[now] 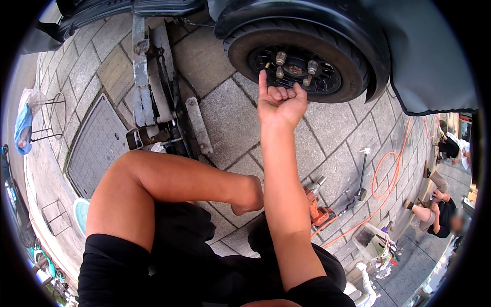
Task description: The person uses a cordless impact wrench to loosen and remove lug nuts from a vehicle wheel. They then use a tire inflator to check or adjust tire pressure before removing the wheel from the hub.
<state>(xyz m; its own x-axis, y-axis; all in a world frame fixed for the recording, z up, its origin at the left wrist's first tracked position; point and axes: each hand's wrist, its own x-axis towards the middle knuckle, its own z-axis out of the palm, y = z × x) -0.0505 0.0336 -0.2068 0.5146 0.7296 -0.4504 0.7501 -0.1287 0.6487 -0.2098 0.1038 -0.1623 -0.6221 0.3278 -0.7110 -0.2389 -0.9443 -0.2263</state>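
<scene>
Just under a car wheel, my right hand [283, 104] is held palm up with nothing in it. One finger stretches toward a small brass-coloured valve stem [267, 65] on the black rim; contact cannot be made out. The other fingers are partly curled. Several metal wheel nuts [312, 66] sit around the hub, inside the black tyre [353, 84]. My left arm bends across my body, and my left hand [248, 196] hangs sharply bent at the wrist, its fingers hidden from view. A worn grey trolley jack [162, 82] lies left of the wheel.
An orange impact wrench [320, 214] lies beside my right forearm, near a long-handled bar [363, 171] and an orange hose [375, 190]. A white basket of tools [369, 240] stands lower right, before a seated person [440, 212]. A grey hatch cover [97, 143] is at left.
</scene>
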